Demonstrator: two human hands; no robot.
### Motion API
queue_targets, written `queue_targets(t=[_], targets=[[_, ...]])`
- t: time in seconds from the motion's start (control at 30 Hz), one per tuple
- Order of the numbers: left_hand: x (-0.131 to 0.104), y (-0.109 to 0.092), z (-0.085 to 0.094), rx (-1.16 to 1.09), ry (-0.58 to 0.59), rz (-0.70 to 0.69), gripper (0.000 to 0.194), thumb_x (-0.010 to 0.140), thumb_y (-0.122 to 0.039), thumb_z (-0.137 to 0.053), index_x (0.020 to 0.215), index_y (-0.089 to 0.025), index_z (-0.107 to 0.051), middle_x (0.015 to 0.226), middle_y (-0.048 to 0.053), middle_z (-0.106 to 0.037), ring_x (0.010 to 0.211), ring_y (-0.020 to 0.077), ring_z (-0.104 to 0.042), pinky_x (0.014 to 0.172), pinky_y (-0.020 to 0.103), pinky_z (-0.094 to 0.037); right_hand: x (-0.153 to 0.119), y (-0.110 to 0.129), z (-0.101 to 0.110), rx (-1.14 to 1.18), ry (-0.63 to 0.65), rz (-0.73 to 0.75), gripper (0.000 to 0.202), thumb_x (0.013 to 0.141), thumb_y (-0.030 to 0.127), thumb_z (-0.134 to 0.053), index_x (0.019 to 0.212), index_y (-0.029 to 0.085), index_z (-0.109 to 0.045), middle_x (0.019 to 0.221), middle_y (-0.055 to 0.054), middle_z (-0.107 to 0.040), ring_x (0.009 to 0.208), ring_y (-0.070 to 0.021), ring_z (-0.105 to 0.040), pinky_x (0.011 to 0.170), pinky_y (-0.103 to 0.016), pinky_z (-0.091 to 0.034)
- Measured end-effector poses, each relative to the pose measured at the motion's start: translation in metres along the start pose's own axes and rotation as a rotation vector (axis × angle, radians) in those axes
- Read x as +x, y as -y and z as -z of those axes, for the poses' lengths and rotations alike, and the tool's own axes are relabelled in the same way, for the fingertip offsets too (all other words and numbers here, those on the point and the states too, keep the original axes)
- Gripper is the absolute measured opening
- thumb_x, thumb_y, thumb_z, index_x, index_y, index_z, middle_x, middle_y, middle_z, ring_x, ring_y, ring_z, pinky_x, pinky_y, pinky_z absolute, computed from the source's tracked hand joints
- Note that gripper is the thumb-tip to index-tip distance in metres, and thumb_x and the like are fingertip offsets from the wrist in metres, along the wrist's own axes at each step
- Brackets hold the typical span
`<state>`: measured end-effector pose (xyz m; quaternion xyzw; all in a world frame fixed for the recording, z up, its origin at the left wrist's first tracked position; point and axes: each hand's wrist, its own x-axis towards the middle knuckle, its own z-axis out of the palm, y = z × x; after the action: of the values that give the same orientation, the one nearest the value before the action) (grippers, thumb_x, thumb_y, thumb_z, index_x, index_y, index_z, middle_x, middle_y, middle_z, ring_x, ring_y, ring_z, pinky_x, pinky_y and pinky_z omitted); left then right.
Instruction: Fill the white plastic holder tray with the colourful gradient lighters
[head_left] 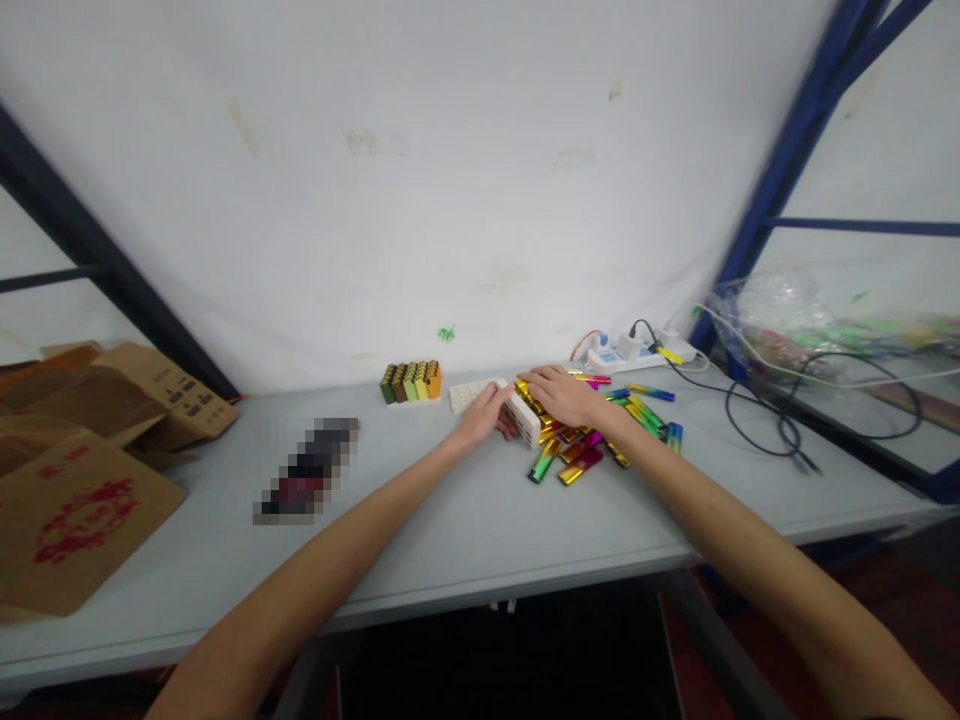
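Note:
My left hand (484, 420) is closed around the edge of a white tray with holes (523, 416), which is tipped on its side. Gold lighters (528, 398) stick out from its right face, as far as I can see. My right hand (564, 398) curls over these gold lighters, its fingers bent and close together; the fingertips are partly hidden. Around and under it lies a loose pile of shiny lighters (580, 466) in gold, pink, green and blue. Another white tray (463, 397) lies flat behind my left hand.
Left of the trays stands a block of upright lighters (410, 383) in rows. A pixelated dark object (309, 472) lies farther left, near cardboard boxes (90, 520). A power strip (634, 352) with plugs sits against the wall; a black cable (780, 425) loops at right beside plastic wrap (780, 315).

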<state>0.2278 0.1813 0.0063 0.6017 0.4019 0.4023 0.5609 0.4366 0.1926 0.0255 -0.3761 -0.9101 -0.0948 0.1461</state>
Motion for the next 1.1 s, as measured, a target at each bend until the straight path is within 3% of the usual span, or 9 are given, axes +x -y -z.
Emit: queue_targets(t=[0.37,0.53,0.73,0.93,1.1], targets=[[-0.002,-0.002,0.001,0.005,-0.006,0.000,0.041,0.092,-0.061,-0.061,0.091,-0.023,-0.046,0.062,-0.005,-0.063,0.046,0.0155,-0.066,0.041,0.022,-0.051,-0.005,-0.031,-0.014,0.107,-0.004,-0.045,0.043,0.108,0.020,-0.029,0.136,0.010,-0.059,0.142,-0.019,-0.061,0.122,-0.0292,-0.057,0.109,-0.048,-0.042],[-0.002,-0.002,0.001,0.014,-0.006,0.002,0.038,0.094,-0.058,-0.060,0.090,-0.023,-0.046,0.061,-0.004,-0.064,0.046,0.0163,-0.066,0.041,0.023,-0.052,-0.010,-0.041,-0.014,0.127,-0.013,-0.056,0.040,0.108,0.025,-0.031,0.123,0.010,-0.066,0.123,-0.020,-0.069,0.115,-0.0303,-0.060,0.106,-0.049,-0.044],[-0.002,-0.001,0.002,0.018,0.002,-0.002,0.037,0.095,-0.057,-0.058,0.092,-0.023,-0.047,0.061,-0.003,-0.065,0.047,0.0167,-0.066,0.042,0.023,-0.052,-0.011,-0.052,-0.014,0.203,-0.052,-0.086,0.045,0.108,0.025,-0.027,0.119,0.014,-0.070,0.118,-0.015,-0.071,0.115,-0.0277,-0.062,0.106,-0.046,-0.046],[-0.004,-0.002,0.002,0.013,0.011,-0.012,0.037,0.095,-0.057,-0.059,0.089,-0.023,-0.045,0.061,-0.004,-0.064,0.048,0.0170,-0.067,0.043,0.024,-0.053,-0.013,-0.052,-0.005,0.245,-0.018,-0.096,0.044,0.107,0.027,-0.031,0.106,0.016,-0.074,0.107,-0.012,-0.070,0.102,-0.0245,-0.063,0.100,-0.041,-0.047],[-0.004,-0.001,0.002,0.010,0.009,-0.024,0.040,0.092,-0.061,-0.061,0.091,-0.023,-0.047,0.062,-0.004,-0.065,0.047,0.0163,-0.066,0.042,0.024,-0.053,-0.009,-0.038,0.008,0.199,-0.038,-0.101,0.042,0.108,0.027,-0.033,0.099,0.014,-0.072,0.099,-0.012,-0.069,0.095,-0.0235,-0.062,0.095,-0.038,-0.047]])
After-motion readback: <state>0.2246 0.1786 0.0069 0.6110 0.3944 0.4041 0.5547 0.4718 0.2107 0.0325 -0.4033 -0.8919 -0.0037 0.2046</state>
